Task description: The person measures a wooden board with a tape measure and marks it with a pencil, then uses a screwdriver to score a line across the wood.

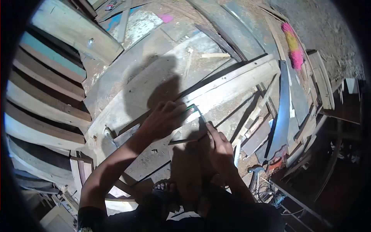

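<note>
My left hand (164, 118) lies flat on a pale wooden plank (232, 81) and presses down a metal try square (197, 110) with a green-tinted stock. My right hand (218, 149) is just below and to the right of it, fingers closed on a thin pencil-like marker (208, 129) whose tip meets the plank beside the square's blade. A narrow dark strip (183, 142) lies on the wood between the two hands. My shadow falls across the plank above the left hand.
A hand saw (282, 112) lies to the right among offcuts, with a hammer (255, 170) below it. A pink and yellow brush (293, 46) rests at upper right. Stacked boards (42, 96) fill the left. My sandalled foot (166, 187) stands on the wood.
</note>
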The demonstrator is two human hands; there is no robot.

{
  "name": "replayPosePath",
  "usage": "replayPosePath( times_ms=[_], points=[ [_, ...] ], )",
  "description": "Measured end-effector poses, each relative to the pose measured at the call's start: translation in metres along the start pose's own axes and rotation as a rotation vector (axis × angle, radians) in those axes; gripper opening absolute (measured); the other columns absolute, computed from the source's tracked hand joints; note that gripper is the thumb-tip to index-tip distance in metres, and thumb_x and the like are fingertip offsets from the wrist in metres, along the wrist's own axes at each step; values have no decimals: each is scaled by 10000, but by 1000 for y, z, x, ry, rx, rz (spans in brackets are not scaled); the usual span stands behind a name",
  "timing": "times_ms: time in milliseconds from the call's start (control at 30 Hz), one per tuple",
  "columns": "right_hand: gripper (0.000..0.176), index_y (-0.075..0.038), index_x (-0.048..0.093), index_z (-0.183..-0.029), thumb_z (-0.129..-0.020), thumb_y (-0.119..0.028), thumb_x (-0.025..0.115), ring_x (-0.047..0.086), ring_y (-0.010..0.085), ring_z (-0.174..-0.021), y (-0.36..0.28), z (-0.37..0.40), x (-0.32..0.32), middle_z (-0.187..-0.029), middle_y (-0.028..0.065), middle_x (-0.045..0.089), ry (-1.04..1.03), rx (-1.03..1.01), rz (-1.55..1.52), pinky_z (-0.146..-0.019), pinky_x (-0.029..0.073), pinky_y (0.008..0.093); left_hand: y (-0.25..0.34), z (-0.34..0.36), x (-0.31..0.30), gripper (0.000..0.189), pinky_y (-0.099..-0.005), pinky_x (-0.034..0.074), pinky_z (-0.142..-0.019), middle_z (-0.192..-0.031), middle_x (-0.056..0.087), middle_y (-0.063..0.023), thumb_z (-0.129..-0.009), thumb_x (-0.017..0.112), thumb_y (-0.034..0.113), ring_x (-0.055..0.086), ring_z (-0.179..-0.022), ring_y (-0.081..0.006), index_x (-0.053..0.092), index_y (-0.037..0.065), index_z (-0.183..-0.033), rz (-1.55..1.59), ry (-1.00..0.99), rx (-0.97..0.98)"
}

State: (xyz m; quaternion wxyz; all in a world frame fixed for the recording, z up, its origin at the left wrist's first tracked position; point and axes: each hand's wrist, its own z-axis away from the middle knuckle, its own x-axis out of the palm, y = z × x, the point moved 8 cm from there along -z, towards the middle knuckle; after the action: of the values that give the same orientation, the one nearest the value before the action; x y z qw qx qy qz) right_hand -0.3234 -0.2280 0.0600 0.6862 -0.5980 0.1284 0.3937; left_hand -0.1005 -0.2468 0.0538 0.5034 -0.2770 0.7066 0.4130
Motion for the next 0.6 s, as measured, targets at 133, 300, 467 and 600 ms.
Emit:
replayPosePath(
  times_ms=[133, 300, 467, 600],
  points=[
    [478, -209, 631, -1632, -1162, -123, 597, 776, 494, -1095, -3, -5, -2, -1234, 255, 779, -24, 37, 133, -896, 638, 538, -2, 3, 9, 528, -464, 496, -1082, -1414, 616, -36, -1057, 698, 252, 582, -1262, -245, 645, 187, -1578, -36, -32, -6],
    [428, -155, 662, -1594, -1175, -116, 581, 759, 469, -1178, 13, 9, 6, -1256, 271, 769, 127, -98, 3, -987, 613, 530, 0, 1, 2, 500, -436, 499, -1030, -1376, 608, -21, -1041, 719, 249, 592, -1196, -248, 690, 193, -1537, -77, 68, 17],
    [504, -249, 621, -1639, -1150, -131, 603, 780, 480, -1061, 6, -10, 8, -1234, 237, 768, 81, -115, 64, -884, 633, 563, 0, 3, 6, 558, -454, 495, -1040, -1400, 604, -37, -1034, 667, 208, 588, -1190, -245, 661, 202, -1592, -68, 27, 21],
    [476, -275, 638, -1618, -1157, -159, 607, 769, 506, -1012, 7, -3, 5, -1208, 230, 766, 48, -40, 107, -854, 631, 573, 0, 4, 7, 578, -474, 488, -1084, -1394, 622, -62, -1048, 647, 198, 595, -1246, -260, 623, 202, -1626, -99, 8, 7]
  ],
)
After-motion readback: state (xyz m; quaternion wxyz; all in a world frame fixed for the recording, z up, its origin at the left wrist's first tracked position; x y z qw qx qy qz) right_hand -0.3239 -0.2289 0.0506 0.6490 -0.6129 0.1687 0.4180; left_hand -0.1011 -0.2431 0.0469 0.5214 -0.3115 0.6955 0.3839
